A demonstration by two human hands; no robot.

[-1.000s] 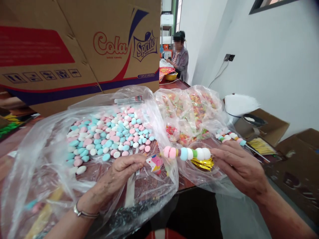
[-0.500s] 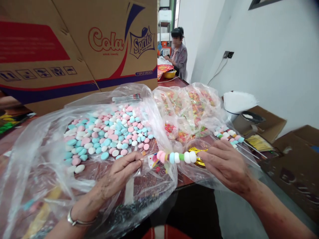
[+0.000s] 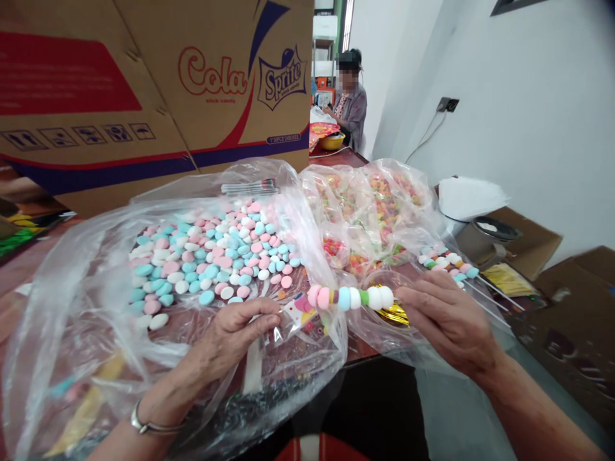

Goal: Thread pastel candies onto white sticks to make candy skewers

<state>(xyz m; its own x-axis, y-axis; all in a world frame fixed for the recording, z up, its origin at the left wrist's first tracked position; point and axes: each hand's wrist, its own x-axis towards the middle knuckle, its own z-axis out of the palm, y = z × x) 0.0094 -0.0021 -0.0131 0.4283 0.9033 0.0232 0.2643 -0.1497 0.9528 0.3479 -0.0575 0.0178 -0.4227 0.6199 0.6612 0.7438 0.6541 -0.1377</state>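
Note:
My right hand point(image 3: 444, 320) pinches the end of a candy skewer point(image 3: 350, 298) threaded with pink, blue, white and green marshmallow pieces, held level above the table edge. My left hand point(image 3: 235, 333) is closed in a pinch on a small clear sleeve with a cartoon print point(image 3: 298, 310), whose mouth sits at the skewer's pink tip. Just behind my left hand lies a big open plastic bag point(image 3: 72, 301) holding a pile of pink, blue and white candies point(image 3: 211, 259).
Bags of orange and red gummies point(image 3: 375, 205) lie behind the skewer. Finished skewers point(image 3: 449, 264) and gold twist ties point(image 3: 396, 314) lie to the right. A large Cola/Sprite carton point(image 3: 158, 89) stands behind. A seated person point(image 3: 350, 102) works at the far end. Brown boxes point(image 3: 571, 320) sit at the right.
The skewer drifted left toward the sleeve, then back right a little; both hands keep their grips. The camera view shifted slightly.

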